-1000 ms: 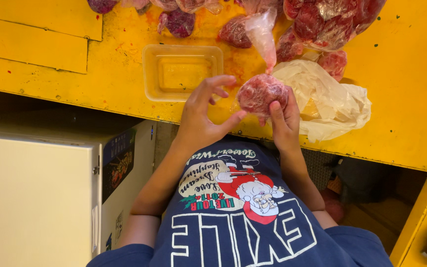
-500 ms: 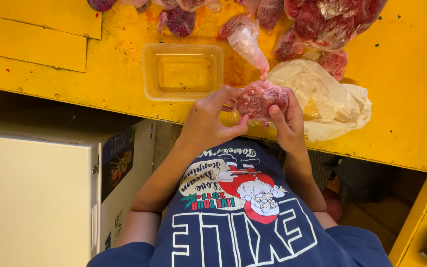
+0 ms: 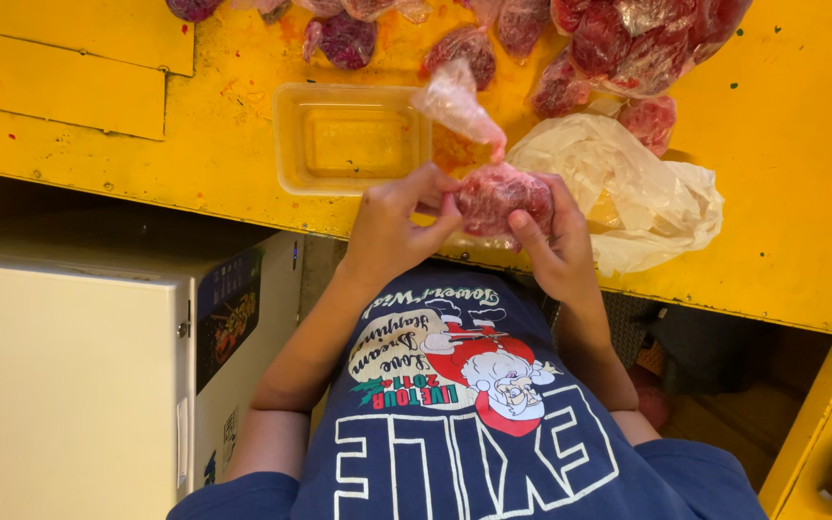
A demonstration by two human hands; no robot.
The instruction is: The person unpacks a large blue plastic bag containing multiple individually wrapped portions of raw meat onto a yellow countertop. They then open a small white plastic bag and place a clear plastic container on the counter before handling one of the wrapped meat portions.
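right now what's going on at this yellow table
A person in a dark blue printed shirt holds a small clear bag of red meat over the near edge of the yellow table. The left hand and the right hand both grip it, and the bag's loose top sticks up. Beside them sit an empty clear plastic tray and a crumpled pale plastic bag. More filled meat bags lie along the far side.
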